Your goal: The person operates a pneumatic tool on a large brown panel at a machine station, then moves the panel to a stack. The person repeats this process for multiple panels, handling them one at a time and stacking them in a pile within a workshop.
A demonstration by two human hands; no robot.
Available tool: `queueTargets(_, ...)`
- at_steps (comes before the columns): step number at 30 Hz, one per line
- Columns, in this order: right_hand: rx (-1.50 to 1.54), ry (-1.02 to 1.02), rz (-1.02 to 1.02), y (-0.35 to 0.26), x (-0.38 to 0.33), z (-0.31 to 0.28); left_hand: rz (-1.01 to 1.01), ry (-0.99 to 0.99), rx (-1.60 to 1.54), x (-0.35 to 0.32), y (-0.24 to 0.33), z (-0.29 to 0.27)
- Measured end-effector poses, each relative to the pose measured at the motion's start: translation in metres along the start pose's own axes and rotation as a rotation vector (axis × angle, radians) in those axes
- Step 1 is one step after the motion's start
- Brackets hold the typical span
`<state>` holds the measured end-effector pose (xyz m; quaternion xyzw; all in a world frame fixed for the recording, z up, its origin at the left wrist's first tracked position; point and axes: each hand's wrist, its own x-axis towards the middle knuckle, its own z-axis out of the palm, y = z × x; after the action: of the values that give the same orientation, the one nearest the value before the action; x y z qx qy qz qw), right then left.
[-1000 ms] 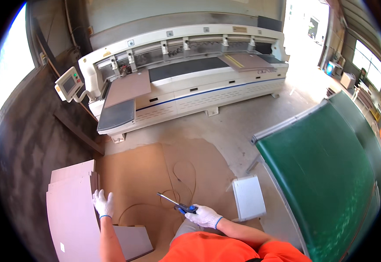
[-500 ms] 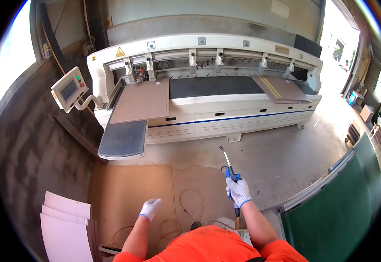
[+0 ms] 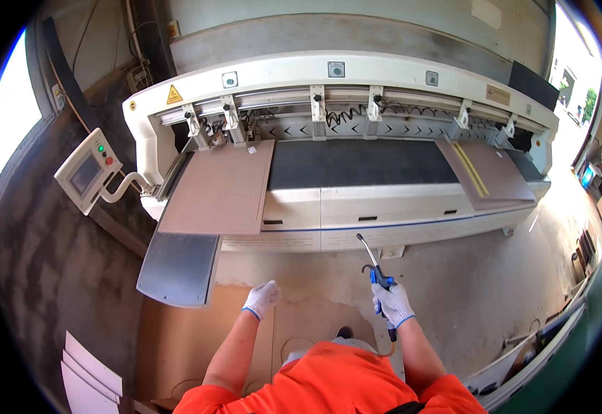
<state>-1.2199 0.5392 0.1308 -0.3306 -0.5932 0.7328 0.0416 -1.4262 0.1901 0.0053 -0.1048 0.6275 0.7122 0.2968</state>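
My right hand [image 3: 392, 304], in a white knit glove, grips a blue and black air blow gun [image 3: 379, 275]. Its silver nozzle tilts up and left toward the long white machine, and a hose hangs from the handle. My left hand [image 3: 263, 298], gloved the same way, is in the air with its fingers curled and nothing visible in them. Beyond it, a brownish-pink panel [image 3: 221, 186] lies at the machine's left end, overhanging the front edge. A second panel [image 3: 497, 181] with yellow strips on top rests at the right end.
The long white machine [image 3: 294, 207] spans the view ahead, with clamps along its beam. A grey side table [image 3: 179, 272] juts out at its left, below a control screen [image 3: 87, 172]. Pale panels [image 3: 94, 379] stand at lower left. Green sheeting [image 3: 556, 372] is at lower right.
The machine and its panels appear larger and nearer. My left hand has risen and moved forward and right. The blow gun stays in my right hand, slightly farther right.
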Motion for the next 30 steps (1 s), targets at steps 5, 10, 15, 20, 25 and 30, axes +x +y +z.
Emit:
queueTargets(5,-0.065,-0.105,0.036,-0.047,0.078,-0.004,-0.134,0.135,-0.262,0.12,0.028,0.018)
queueTargets(10,-0.122,-0.24,0.062,-0.064,0.137,0.023,-0.113,0.441,-0.505,0.234,0.079,-0.014)
queueTargets(15,-0.377,-0.372,-0.014,-0.09,0.21,0.071,0.045,0.608,-0.886,0.301,0.096,-0.052)
queueTargets(20,-0.713,-0.319,-0.169,-0.084,0.306,0.104,0.155,0.668,-0.776,0.248,0.07,-0.039)
queueTargets(25,-0.661,-0.257,0.0,-0.083,0.368,0.145,0.123,0.683,-0.739,0.151,0.035,-0.014)
queueTargets(30,-0.302,-0.349,0.191,-0.123,0.412,0.189,0.098,0.662,-0.75,0.071,0.017,0.01)
